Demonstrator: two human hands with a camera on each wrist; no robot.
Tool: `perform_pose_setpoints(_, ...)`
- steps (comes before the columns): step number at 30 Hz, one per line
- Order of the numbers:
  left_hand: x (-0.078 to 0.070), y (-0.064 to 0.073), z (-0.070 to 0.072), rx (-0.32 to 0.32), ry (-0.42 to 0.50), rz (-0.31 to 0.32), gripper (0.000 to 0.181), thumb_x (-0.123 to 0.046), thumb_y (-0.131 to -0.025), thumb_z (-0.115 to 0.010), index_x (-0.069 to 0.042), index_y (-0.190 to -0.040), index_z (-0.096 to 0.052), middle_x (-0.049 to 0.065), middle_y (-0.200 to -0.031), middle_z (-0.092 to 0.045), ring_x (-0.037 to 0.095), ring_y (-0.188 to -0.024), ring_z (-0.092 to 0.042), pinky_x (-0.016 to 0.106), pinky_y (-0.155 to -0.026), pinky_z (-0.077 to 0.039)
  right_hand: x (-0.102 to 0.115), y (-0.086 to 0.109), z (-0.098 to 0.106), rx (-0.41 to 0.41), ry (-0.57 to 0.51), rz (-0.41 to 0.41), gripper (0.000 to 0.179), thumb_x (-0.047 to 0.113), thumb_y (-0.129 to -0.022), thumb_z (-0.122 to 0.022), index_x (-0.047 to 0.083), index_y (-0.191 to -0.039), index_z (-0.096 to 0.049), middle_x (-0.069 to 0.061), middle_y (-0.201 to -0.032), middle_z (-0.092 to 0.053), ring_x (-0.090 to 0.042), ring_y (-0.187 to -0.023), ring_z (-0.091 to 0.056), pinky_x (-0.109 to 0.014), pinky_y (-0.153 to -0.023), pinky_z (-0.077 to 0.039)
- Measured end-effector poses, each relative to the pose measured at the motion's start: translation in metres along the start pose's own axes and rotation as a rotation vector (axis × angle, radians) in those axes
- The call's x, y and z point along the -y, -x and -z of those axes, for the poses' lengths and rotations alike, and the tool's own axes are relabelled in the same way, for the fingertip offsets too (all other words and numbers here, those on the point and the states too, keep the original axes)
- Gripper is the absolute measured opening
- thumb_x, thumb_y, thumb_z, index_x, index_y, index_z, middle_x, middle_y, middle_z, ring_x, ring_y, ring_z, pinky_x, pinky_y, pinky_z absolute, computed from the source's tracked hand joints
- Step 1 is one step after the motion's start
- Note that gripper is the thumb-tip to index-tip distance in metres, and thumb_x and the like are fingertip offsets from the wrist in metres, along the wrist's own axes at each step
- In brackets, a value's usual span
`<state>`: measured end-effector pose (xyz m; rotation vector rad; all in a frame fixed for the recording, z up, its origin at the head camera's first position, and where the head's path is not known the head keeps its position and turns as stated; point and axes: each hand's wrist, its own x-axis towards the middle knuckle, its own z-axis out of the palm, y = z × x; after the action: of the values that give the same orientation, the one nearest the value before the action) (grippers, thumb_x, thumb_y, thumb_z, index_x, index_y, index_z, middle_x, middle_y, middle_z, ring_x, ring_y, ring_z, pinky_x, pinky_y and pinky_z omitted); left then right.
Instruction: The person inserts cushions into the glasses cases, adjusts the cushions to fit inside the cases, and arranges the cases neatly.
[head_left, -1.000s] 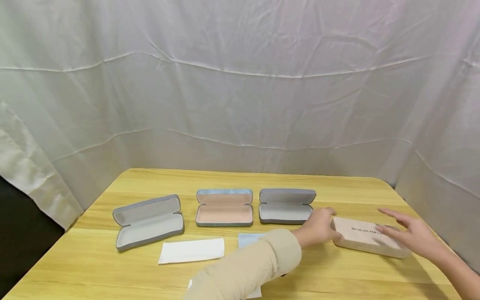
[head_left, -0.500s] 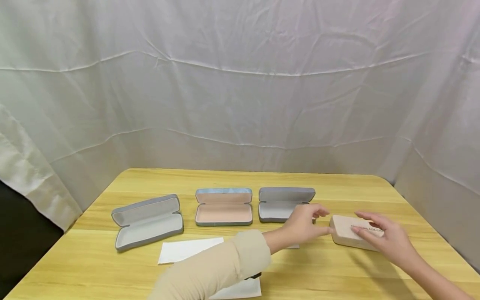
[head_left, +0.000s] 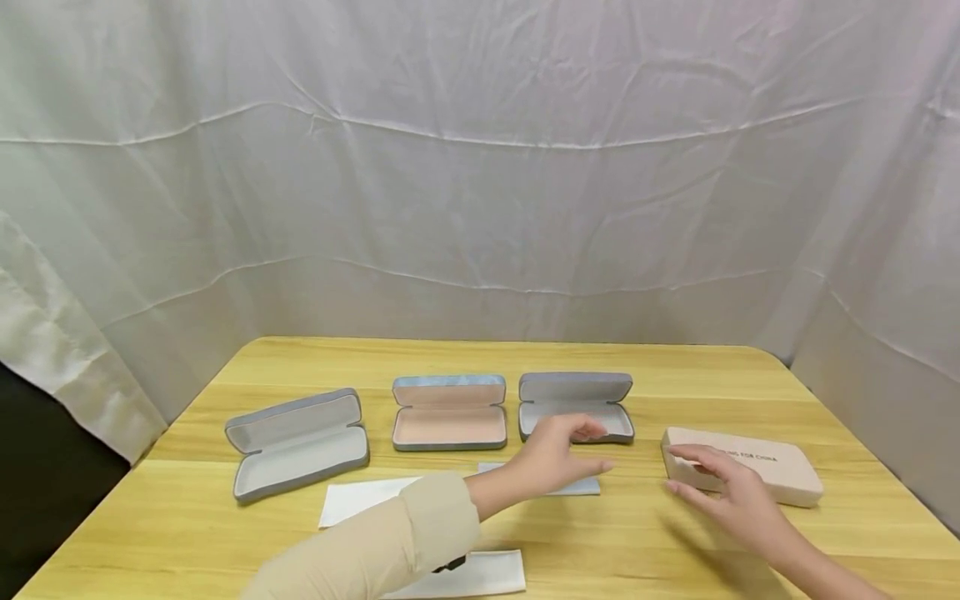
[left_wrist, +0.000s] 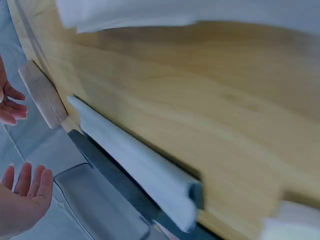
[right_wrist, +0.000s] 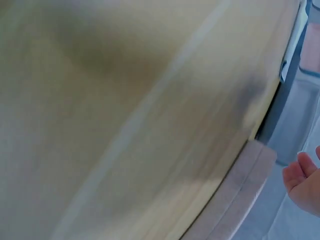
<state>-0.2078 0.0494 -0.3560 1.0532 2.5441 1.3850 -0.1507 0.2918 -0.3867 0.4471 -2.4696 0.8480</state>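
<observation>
My left hand (head_left: 551, 458), fingers loosely bent with thumb apart, is over the blue folded cloth (head_left: 581, 486), overlapping the front of an open grey glasses case (head_left: 576, 388). It holds nothing. Near the left end of a closed beige glasses case (head_left: 787, 475) is my right hand (head_left: 738, 504), fingers parted and holding nothing. The beige case has dark lettering on its lid. Both the left hand (left_wrist: 27, 200) and the right hand (left_wrist: 10, 102) show with bare palms and spread fingers in the left wrist view.
A blue case with pink lining (head_left: 448, 427) stands open at the middle, another open grey case (head_left: 300, 458) at the left. A white cloth (head_left: 360, 500) and a pale cloth (head_left: 495, 573) lie nearer me, partly behind my left sleeve (head_left: 375, 542). Grey curtains (head_left: 480, 208) surround the table.
My left hand has left the beige case and moved left. The right hand has slid leftward along the beige case to its left end, uncovering the right part of the lid.
</observation>
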Motion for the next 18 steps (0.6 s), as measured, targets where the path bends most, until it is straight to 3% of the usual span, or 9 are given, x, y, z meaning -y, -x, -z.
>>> perform_pose_setpoints(7,0.014,0.017,0.011,-0.011,0.012,0.051,0.033,-0.019,-0.083,-0.069,-0.006,-0.113,-0.062,0.006,-0.116,-0.065,0.019,-0.109,-0.058,0.029,-0.091,-0.049,0.011,0.003,-0.011,0.013,-0.027,0.004,0.038,0.01,-0.07,-0.079,0.003,-0.106,-0.067,-0.01,-0.102,-0.067,0.009,-0.09,-0.056,-0.004,-0.076,-0.044)
perform_pose_setpoints(13,0.028,0.032,0.021,-0.03,0.038,0.101,0.034,-0.019,-0.083,-0.07,-0.006,-0.113,-0.062,0.009,-0.117,-0.064,0.023,-0.11,-0.057,0.035,-0.091,-0.049,0.017,0.002,-0.024,0.045,-0.048,0.007,0.037,0.01,-0.07,-0.079,0.004,-0.104,-0.067,-0.01,-0.103,-0.068,0.013,-0.096,-0.051,-0.016,-0.076,-0.05)
perform_pose_setpoints(18,0.039,0.044,0.031,-0.049,0.033,0.109,0.034,-0.017,-0.083,-0.069,-0.004,-0.114,-0.061,0.009,-0.116,-0.064,0.025,-0.11,-0.057,0.039,-0.091,-0.048,0.021,0.0,-0.033,0.08,-0.074,0.023,0.038,0.01,-0.07,-0.079,0.004,-0.106,-0.067,-0.008,-0.102,-0.068,0.007,-0.095,-0.055,-0.025,-0.074,-0.053)
